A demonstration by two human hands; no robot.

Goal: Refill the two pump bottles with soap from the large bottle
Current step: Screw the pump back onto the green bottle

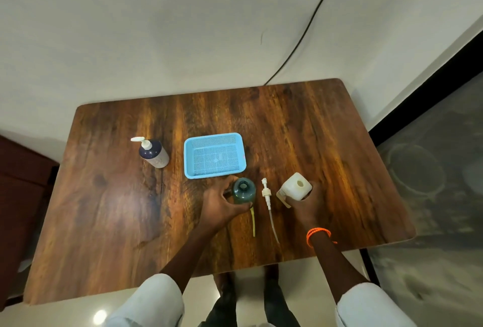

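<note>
A dark green pump bottle [244,190] stands upright near the table's middle with its neck uncovered, and my left hand [222,202] grips it from the left. Its white pump head [267,193] with a long clear tube lies flat on the table just to its right. A thin yellow-green tube [253,222] lies below the green bottle. My right hand [307,203] holds the large white bottle [298,186], whose round mouth is uncovered. A second pump bottle [154,152], dark blue and grey with a white pump fitted, stands at the left.
An empty light blue mesh basket [241,152] sits just behind the green bottle. The wooden table [104,209] has rounded corners and its near edge is close to my body. A black cable [308,28] runs along the wall behind.
</note>
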